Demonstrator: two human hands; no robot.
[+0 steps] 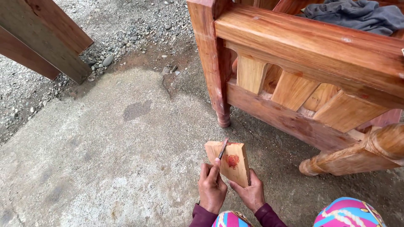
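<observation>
Head view: left hand (211, 188) grips a thin blade (222, 149), right hand (251, 194) a stained wood block (228, 162); rough concrete floor (105, 159) lies open left, wooden furniture frame (303, 75) upper right.

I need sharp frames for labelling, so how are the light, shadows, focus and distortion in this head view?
Head view: soft, even daylight, no glare; only a faint shadow under the wooden furniture frame. The wood block, the small blade, the left hand and right hand look sharp. Wide-angle distortion bends the frame's rails near the edges, and the concrete ground shows no motion blur.
</observation>
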